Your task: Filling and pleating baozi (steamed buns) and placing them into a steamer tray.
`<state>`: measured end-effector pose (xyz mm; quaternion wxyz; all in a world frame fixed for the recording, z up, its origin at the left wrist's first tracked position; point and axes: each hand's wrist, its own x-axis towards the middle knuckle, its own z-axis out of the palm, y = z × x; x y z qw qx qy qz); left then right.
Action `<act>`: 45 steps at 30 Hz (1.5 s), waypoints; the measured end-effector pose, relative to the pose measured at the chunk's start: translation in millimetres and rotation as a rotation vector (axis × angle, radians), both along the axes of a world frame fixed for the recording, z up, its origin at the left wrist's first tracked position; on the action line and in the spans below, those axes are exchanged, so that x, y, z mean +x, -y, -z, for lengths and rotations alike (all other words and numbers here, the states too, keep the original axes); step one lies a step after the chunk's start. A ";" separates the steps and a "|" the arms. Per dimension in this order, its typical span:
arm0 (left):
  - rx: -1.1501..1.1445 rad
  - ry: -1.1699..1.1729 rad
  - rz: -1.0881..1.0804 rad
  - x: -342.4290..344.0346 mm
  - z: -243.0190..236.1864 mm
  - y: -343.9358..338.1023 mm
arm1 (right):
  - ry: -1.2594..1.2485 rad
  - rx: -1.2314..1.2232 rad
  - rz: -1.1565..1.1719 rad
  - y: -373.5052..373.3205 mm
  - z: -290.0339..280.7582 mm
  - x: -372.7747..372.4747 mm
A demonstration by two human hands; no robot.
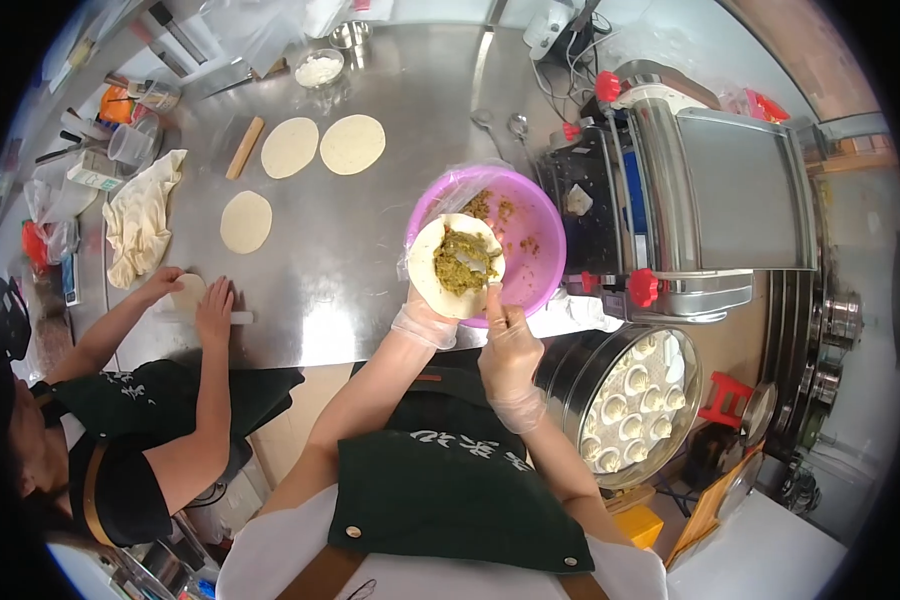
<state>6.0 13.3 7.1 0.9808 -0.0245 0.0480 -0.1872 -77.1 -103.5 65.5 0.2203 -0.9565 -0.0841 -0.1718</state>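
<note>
1. Head view, frame centre: left hand (425, 322) cups a dough wrapper (456, 266) heaped with filling.
2. Right hand (510, 345) pinches a spoon (480, 268) pressing the filling.
3. Overfilling might split the wrapper over the pink bowl (530, 215).

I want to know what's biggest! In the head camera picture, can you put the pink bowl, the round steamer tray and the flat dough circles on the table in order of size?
1. Round steamer tray, though it sits nearer the camera.
2. Pink bowl, not far behind.
3. Flat dough circles, all three looking about alike.
</note>
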 end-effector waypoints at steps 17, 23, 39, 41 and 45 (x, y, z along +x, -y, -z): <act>-0.023 -0.106 0.019 4.1 -2.4 19.7 | -0.017 0.068 0.008 3.2 15.4 3.7; -0.071 -0.043 0.010 6.7 10.7 15.5 | -0.095 0.683 -0.063 11.8 -2.8 10.6; -0.158 0.037 -0.032 9.5 -6.4 17.0 | 0.048 0.218 0.048 2.0 13.5 0.8; -0.146 0.010 -0.042 9.5 -3.5 16.7 | 0.049 0.268 0.071 0.8 7.1 1.2; -0.127 -0.001 -0.069 10.9 -10.1 20.7 | 0.039 0.312 0.025 1.9 8.4 3.6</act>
